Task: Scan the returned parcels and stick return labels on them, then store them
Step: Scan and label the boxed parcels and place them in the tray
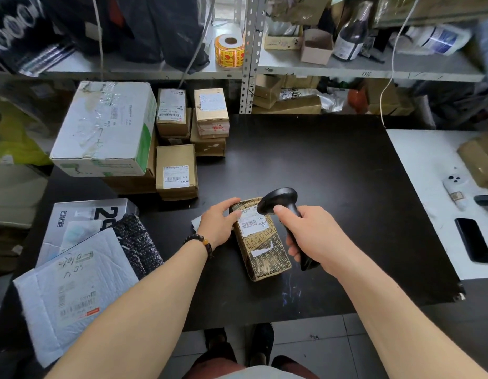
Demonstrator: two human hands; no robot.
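Head cam, looking down at the bench.

- Parcel [260,253]: small brown carton w/ printed tape, lies flat near the front-centre of the black table [333,160], long axis running away from the person. White shipping label [251,221] w/ barcode faces up on its far half.
- L hand [219,222]: grips the parcel's far-left corner. Fingers curl over the far edge, thumb presses on top by the label. Bead bracelet [200,243] on the wrist. White paper slip [195,222] pokes out just left of the hand.
- R hand [311,236]: fingers wrap tight round the grip of the black scanner [281,199], index finger up near the neck. Scanner head hangs over the parcel's far-right corner, nose pointing left toward the label. Can't tell if head touches the carton.
- Rear-left of table: big white/green carton [100,129] stacked on brown ones; three small brown cartons beside it [176,170], [172,112], [211,110], all labelled.
- Front-left: white bubble mailer [70,294] overhangs the table edge, lying over a black padded pack [137,242] and a grey box [81,217].
- Shelf behind: roll of yellow/red stickers [229,51] next to the upright post; dark bottle [352,31] further right.
- White side table [423,165] at right: black phone [473,243] face up, white phone [456,191] near it.
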